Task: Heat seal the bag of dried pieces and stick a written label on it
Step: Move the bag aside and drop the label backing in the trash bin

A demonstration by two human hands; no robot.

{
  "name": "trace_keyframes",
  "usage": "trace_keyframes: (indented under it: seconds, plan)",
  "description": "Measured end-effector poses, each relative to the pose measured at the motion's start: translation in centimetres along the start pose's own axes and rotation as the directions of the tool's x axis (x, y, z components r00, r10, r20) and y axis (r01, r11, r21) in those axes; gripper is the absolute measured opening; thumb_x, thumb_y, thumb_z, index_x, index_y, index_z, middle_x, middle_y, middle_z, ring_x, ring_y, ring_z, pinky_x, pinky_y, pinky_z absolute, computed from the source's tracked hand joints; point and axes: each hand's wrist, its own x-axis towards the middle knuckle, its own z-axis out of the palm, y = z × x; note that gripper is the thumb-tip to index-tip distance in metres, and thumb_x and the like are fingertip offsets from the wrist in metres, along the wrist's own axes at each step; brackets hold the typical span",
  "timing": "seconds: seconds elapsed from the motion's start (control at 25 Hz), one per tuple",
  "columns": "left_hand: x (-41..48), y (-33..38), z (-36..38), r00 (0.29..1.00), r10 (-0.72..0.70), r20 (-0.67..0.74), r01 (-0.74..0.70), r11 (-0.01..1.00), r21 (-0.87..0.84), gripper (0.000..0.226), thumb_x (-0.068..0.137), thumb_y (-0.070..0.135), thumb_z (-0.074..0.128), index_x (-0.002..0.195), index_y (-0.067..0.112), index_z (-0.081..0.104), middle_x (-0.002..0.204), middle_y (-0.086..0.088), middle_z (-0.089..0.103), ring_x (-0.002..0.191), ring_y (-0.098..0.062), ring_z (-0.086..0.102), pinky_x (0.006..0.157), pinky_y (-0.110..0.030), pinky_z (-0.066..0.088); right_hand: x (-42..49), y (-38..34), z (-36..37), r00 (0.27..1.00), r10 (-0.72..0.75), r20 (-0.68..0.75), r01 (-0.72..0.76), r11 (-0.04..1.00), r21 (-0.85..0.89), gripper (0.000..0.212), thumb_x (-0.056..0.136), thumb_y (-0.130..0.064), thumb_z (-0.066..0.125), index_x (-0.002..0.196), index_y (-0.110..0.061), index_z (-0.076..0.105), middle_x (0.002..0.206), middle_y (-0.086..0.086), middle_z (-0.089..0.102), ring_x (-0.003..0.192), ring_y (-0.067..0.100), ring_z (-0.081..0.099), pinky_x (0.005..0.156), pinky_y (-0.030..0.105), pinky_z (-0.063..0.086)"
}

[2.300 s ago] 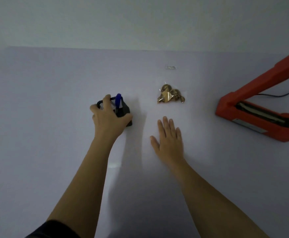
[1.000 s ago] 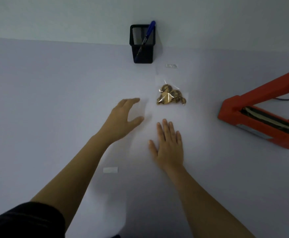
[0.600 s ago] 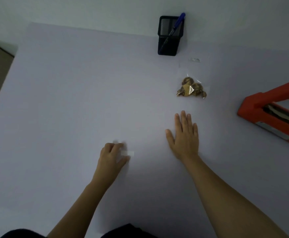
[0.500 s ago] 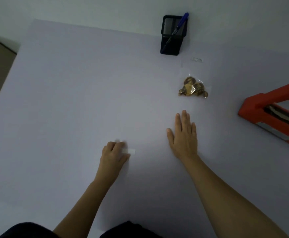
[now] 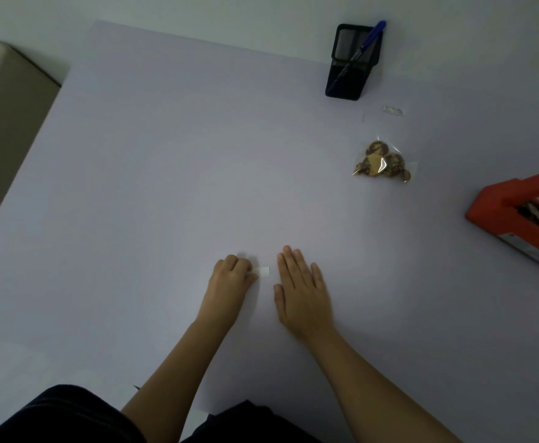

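A clear bag of brown dried pieces [image 5: 381, 163] lies on the table at the right. The red heat sealer [image 5: 517, 215] stands at the right edge with its arm raised. A small white label [image 5: 264, 271] lies in front of me. My left hand [image 5: 229, 282] has its fingers curled on the label's left end, pinching it against the table. My right hand [image 5: 301, 289] rests flat and open just right of the label. A blue pen [image 5: 362, 49] stands in a black mesh pen holder [image 5: 351, 62] at the far side.
A small clear scrap [image 5: 392, 110] lies beyond the bag. The pale table [image 5: 149, 171] ends at the left, where a beige piece of furniture [image 5: 2, 123] stands. My dark clothing [image 5: 69, 417] shows at the bottom.
My left hand set the pen holder at the far side, came back and closed its fingers on the label. My right hand slid back toward me, close to the label.
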Motion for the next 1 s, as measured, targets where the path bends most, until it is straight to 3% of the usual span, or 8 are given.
trace_keyframes:
  seconds: [0.24, 0.36, 0.52, 0.6, 0.72, 0.84, 1.0]
  plan:
    - [0.4, -0.4, 0.0, 0.999, 0.022, 0.036, -0.022, 1.000, 0.007, 0.017, 0.092, 0.017, 0.055, 0.092, 0.001, 0.062, 0.092, -0.014, 0.059, 0.088, -0.028, 0.051, 0.076, -0.034, 0.043, 0.0, -0.1, 0.0, 1.000, 0.008, -0.001, -0.008, 1.000, 0.004, 0.054, 0.093, -0.031, 0.028, 0.142, -0.008, 0.032, 0.150, 0.007, 0.032, 0.139, 0.022, 0.026, 0.113, 0.041, 0.019]
    - [0.2, -0.3, 0.0, 0.999, 0.034, 0.024, -0.034, 0.999, 0.011, 0.018, 0.094, 0.018, 0.052, 0.088, 0.002, 0.060, 0.089, -0.012, 0.058, 0.083, -0.025, 0.050, 0.071, -0.031, 0.043, 0.0, 0.0, 0.1, 1.000, 0.007, -0.005, -0.007, 1.000, 0.007, 0.054, 0.093, -0.031, 0.028, 0.143, -0.009, 0.030, 0.151, 0.006, 0.030, 0.140, 0.021, 0.024, 0.113, 0.040, 0.018]
    - [-0.5, -0.3, -0.1, 0.989, -0.149, 0.000, 0.145, 0.963, -0.228, 0.011, 0.089, 0.018, 0.058, 0.080, 0.014, 0.053, 0.072, 0.000, 0.059, 0.063, -0.016, 0.053, 0.056, -0.020, 0.041, 0.0, -0.1, 0.2, 1.000, 0.016, -0.004, -0.016, 1.000, 0.008, 0.055, 0.093, -0.031, 0.029, 0.144, -0.011, 0.028, 0.152, 0.004, 0.026, 0.141, 0.019, 0.021, 0.113, 0.041, 0.019]
    - [-1.1, -0.3, -0.1, 0.964, -0.266, -0.013, 0.245, 0.903, -0.352, 0.004, 0.086, 0.020, 0.063, 0.087, 0.020, 0.059, 0.074, 0.009, 0.061, 0.067, -0.005, 0.057, 0.059, -0.012, 0.041, -0.2, -0.1, 0.3, 1.000, 0.016, -0.002, -0.016, 1.000, 0.005, 0.056, 0.093, -0.031, 0.030, 0.144, -0.011, 0.027, 0.152, 0.004, 0.027, 0.141, 0.020, 0.021, 0.113, 0.043, 0.018]
    - [-1.7, 0.0, 0.4, 0.908, -0.418, -0.031, 0.358, 0.812, -0.461, 0.017, 0.084, 0.020, 0.067, 0.100, 0.020, 0.070, 0.084, 0.011, 0.068, 0.074, 0.001, 0.060, 0.070, -0.007, 0.043, 0.0, 0.0, 0.5, 1.000, 0.009, 0.008, -0.009, 1.000, 0.001, 0.056, 0.092, -0.032, 0.030, 0.144, -0.011, 0.027, 0.152, 0.004, 0.027, 0.141, 0.021, 0.022, 0.112, 0.044, 0.019]
    - [-2.9, 0.6, 0.8, 0.828, -0.560, -0.018, 0.435, 0.664, -0.608, 0.014, 0.082, 0.025, 0.069, 0.095, 0.022, 0.074, 0.082, 0.012, 0.073, 0.073, -0.002, 0.067, 0.076, -0.017, 0.053, 0.1, -0.1, 0.4, 1.000, 0.006, 0.026, -0.006, 1.000, -0.012, 0.057, 0.092, -0.032, 0.027, 0.144, -0.009, 0.027, 0.152, 0.006, 0.028, 0.140, 0.022, 0.023, 0.111, 0.045, 0.023]
    - [-5.4, 0.3, 0.7, 0.671, -0.733, 0.112, 0.383, 0.213, -0.899, 0.010, 0.084, 0.013, 0.067, 0.091, 0.018, 0.071, 0.087, 0.000, 0.073, 0.074, -0.011, 0.072, 0.078, -0.027, 0.057, 0.3, -1.4, 0.1, 0.997, 0.050, 0.060, -0.052, 0.998, 0.040, 0.054, 0.092, -0.023, 0.034, 0.143, -0.006, 0.027, 0.154, 0.009, 0.023, 0.142, 0.026, 0.019, 0.112, 0.047, 0.019]
